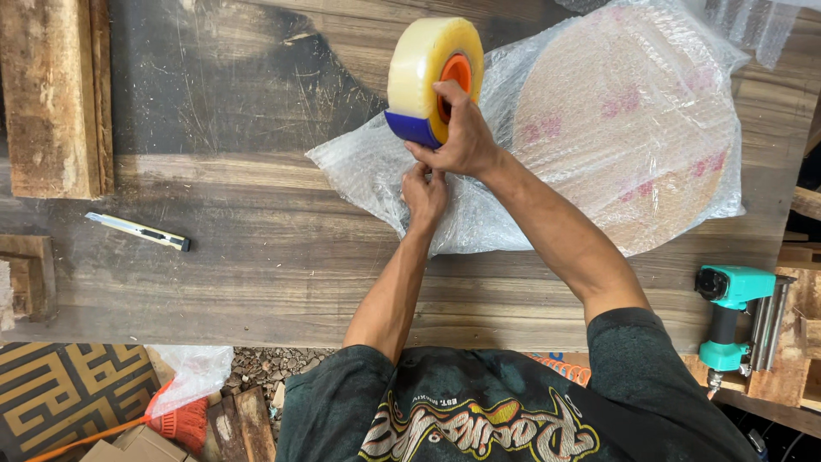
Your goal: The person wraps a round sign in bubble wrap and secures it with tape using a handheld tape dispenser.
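Note:
My right hand (462, 133) grips a big roll of clear packing tape (423, 73) with an orange core, fingers hooked through the core, held on edge above the table. Just below it, my left hand (425, 195) pinches at the tape's loose end against the bubble wrap (376, 171). The bubble wrap covers a round, flat, tan board (624, 128) with faint pink marks, lying on the dark wooden table (256, 248). Both hands are at the left end of the wrapped bundle.
A utility knife (138, 231) lies on the table to the left. A wooden block (56, 94) sits at the far left. A teal nail gun (735, 321) rests at the right edge. On the floor at the lower left are a broom (175, 423) and a patterned mat (60, 389).

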